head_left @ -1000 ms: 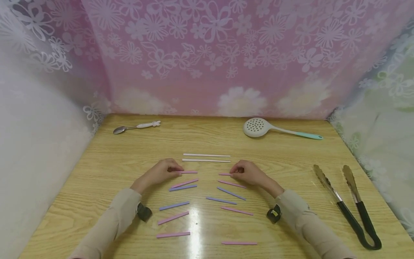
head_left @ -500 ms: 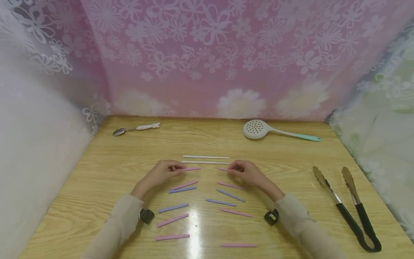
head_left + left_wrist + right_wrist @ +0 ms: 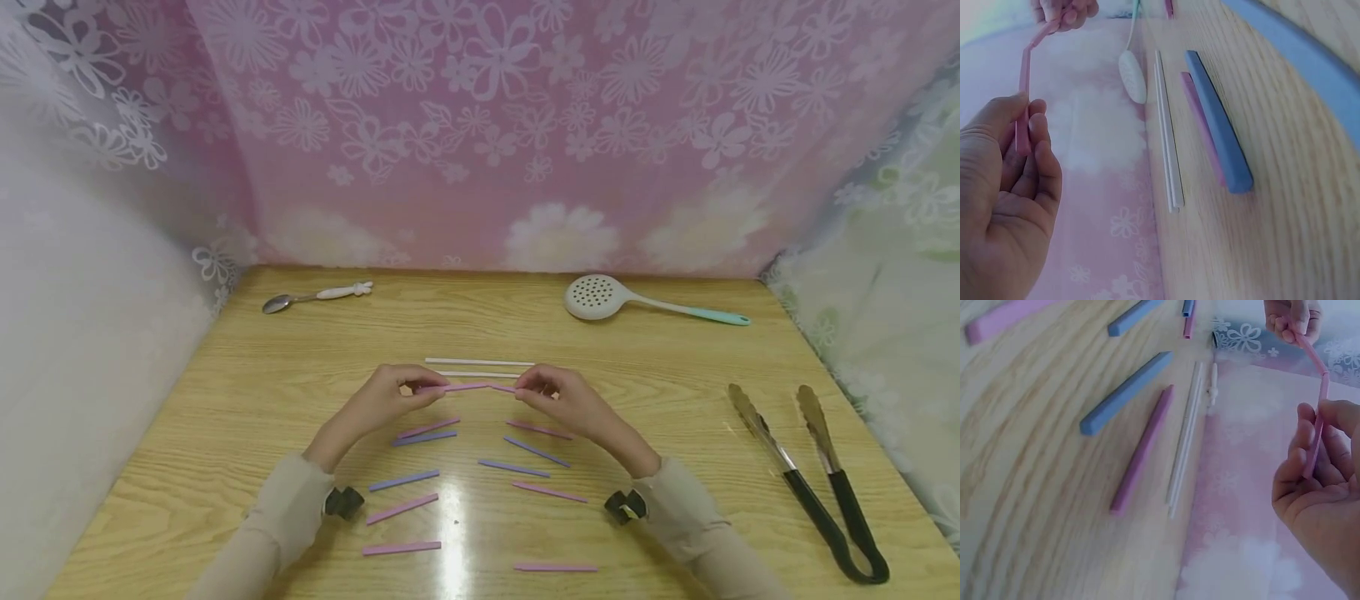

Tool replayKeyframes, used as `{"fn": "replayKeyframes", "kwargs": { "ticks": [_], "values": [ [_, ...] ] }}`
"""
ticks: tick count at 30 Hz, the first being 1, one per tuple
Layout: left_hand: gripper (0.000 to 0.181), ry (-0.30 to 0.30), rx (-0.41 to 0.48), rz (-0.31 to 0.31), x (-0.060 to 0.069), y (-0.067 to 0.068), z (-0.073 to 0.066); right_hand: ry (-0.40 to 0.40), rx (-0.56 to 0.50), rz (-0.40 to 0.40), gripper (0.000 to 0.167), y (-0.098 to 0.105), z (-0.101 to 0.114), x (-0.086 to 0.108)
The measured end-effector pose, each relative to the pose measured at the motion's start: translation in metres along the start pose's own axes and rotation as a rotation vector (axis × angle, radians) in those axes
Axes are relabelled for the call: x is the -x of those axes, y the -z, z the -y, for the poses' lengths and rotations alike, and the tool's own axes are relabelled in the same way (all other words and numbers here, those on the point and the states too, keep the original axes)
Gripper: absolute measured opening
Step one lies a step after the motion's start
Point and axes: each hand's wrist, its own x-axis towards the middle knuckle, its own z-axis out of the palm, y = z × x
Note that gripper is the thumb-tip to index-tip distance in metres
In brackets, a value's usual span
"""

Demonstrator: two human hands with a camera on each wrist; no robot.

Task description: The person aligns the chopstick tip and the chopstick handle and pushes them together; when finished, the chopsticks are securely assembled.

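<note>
Head view's showing both your hands working just on the near side of the white chopsticks [image 3: 480,362], so I'm using those as the landmark. Your left hand [image 3: 390,398] is pinching the left pink stick [image 3: 467,387] between thumb and fingers, and your right hand [image 3: 567,396] is pinching the right pink stick [image 3: 503,388] the same way, so neither grip is idle. Both sticks are hanging off the tabletop, with their inner ends meeting, or as good as, in front of the middle of the white chopsticks. Both wrist views are showing a bend at that joint, and I can't tell if one tip is sitting inside the other. For lining these up well, I'd be levelling both wrists until the bend's gone, keeping the pinch light, and pushing only along the length, since pressing at an angle could make the tips slip past each other. Also, a loose blue stick [image 3: 403,480] and a loose pink stick [image 3: 401,508] are lying nearer you than the white chopsticks, so I'd be keeping those cuffs up.
</note>
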Motion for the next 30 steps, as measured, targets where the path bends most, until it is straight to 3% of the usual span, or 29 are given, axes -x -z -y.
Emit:
{"fn": "replayKeyframes", "kwargs": {
  "ticks": [9,17,24,30],
  "values": [
    [0.017,0.03,0.053,-0.009,0.006,-0.008,-0.012,-0.007,-0.023,-0.042,0.012,0.001,0.012,0.006],
    [0.022,-0.056,0.102,-0.008,0.008,-0.015,-0.024,0.084,0.003,-0.105,0.009,-0.005,0.024,0.012],
    [0.019,-0.17,0.064,-0.045,0.01,-0.017,-0.035,0.196,0.081,-0.165,0.004,-0.007,0.037,0.019],
    [0.02,-0.201,0.127,-0.046,0.013,-0.02,-0.043,0.238,0.1,-0.214,0.007,-0.009,0.045,0.025]
  ]
}}
